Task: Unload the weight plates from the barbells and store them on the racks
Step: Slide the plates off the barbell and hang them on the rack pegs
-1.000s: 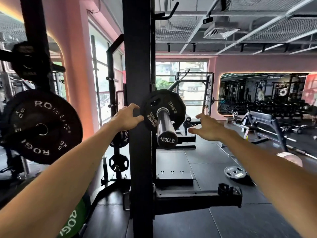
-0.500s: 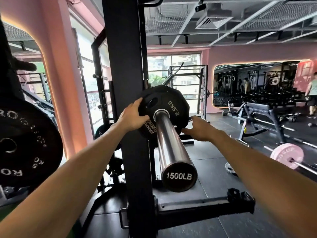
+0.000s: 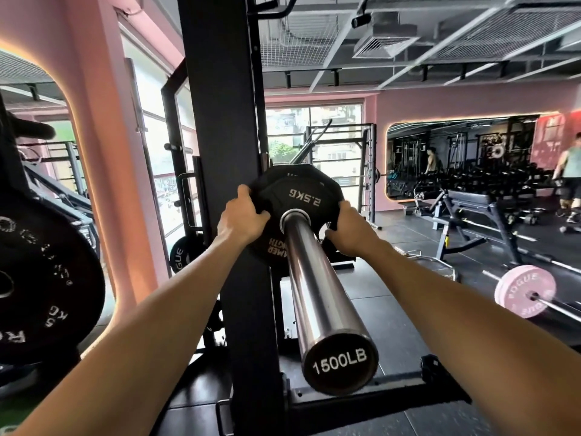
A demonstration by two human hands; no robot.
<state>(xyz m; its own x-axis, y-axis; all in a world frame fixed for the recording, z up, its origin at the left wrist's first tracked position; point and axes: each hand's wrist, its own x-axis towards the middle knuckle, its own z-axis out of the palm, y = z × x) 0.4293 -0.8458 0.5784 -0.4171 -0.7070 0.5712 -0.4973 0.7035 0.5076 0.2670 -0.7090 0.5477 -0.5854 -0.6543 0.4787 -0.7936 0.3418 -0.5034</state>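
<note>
A small black 2.5 kg plate [image 3: 301,196] sits on the chrome barbell sleeve [image 3: 317,297], whose end cap reads 1500LB and points toward me. My left hand [image 3: 240,220] grips the plate's left edge, fingers curled over the rim. On the plate's right edge my right hand [image 3: 347,229] holds on, thumb on the front face. The bar rests in the black power rack, whose upright [image 3: 226,121] stands just left of the plate.
A large black Rogue plate [image 3: 47,287] hangs on a storage peg at the left. A pink-plated barbell [image 3: 525,291] lies on the floor at right, with a bench [image 3: 471,209] behind it. A person [image 3: 570,177] walks at far right. The rack's foot [image 3: 377,394] crosses the floor below the sleeve.
Both hands went from reaching toward the plate to gripping its two edges. I have stepped closer, so the sleeve end looms larger.
</note>
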